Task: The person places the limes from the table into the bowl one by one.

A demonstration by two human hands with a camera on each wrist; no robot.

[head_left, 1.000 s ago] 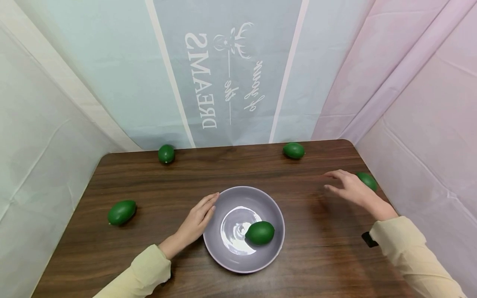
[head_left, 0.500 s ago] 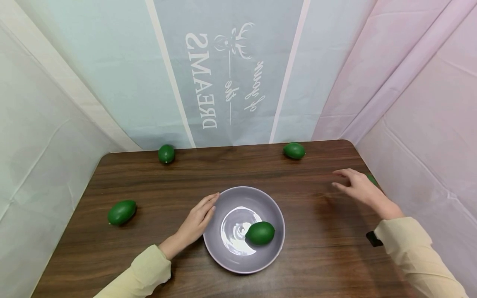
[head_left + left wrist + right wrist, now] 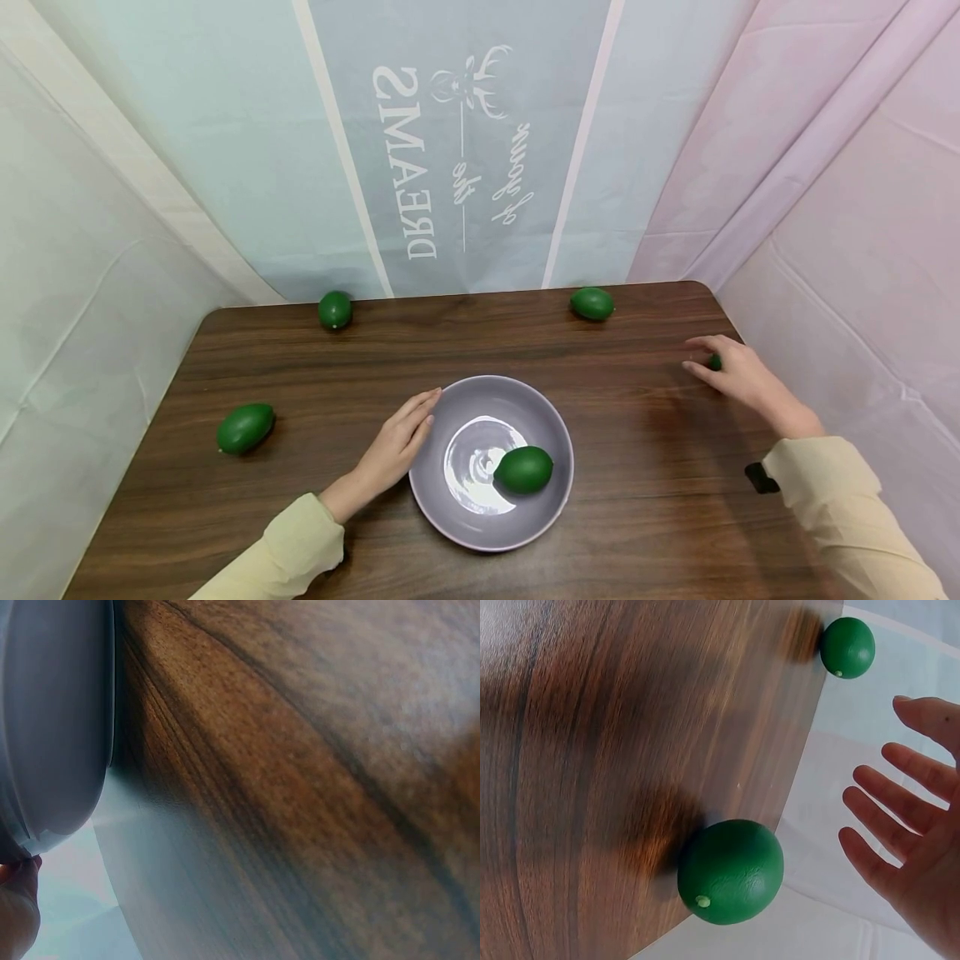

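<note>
A grey-purple bowl (image 3: 468, 525) stands at the table's front middle, holding one green lime (image 3: 523, 469). My left hand (image 3: 392, 446) rests its straight fingers against the bowl's left rim; in the left wrist view a fingertip (image 3: 21, 904) touches the bowl's edge. At the table's right side my right hand (image 3: 738, 377) hovers over another lime (image 3: 715, 362), which it mostly hides in the head view. The right wrist view has this lime (image 3: 731, 871) on the table, with my right hand (image 3: 922, 817) spread and apart from it.
Three more limes lie about: one at the back right (image 3: 592, 303), one at the back left (image 3: 334, 310), one at the left (image 3: 246, 428). Fabric walls (image 3: 465, 167) border the wooden table (image 3: 480, 342) at the back and sides.
My right hand has moved rightward over the lime at the right edge, so that the lime now shows between thumb and fingers. The left hand and bowl have stayed put.
</note>
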